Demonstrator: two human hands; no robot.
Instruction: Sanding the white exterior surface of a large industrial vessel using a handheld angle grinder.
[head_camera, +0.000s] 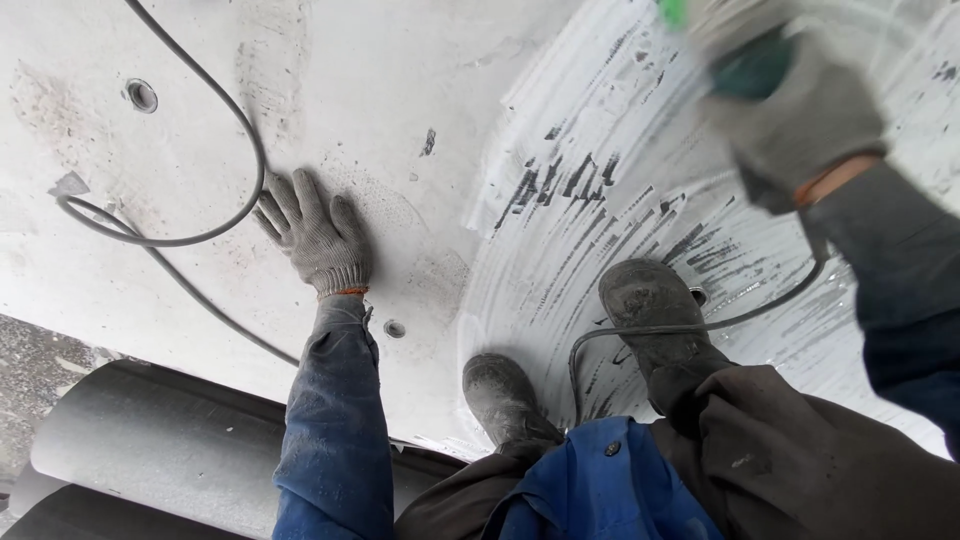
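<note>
Head view shows the left hand spread flat on the white panel, while the right hand, closed, grips a blurred green tool over the scratched curved surface. The grinding step seems in progress; the next pass needs a steady brace and the cable kept clear of the boots.

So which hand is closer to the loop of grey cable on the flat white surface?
Left. The left hand lies flat with its fingertips right beside the grey cable. The right hand is far across, raised over the curved scuffed wall, gripping a green tool.
</note>
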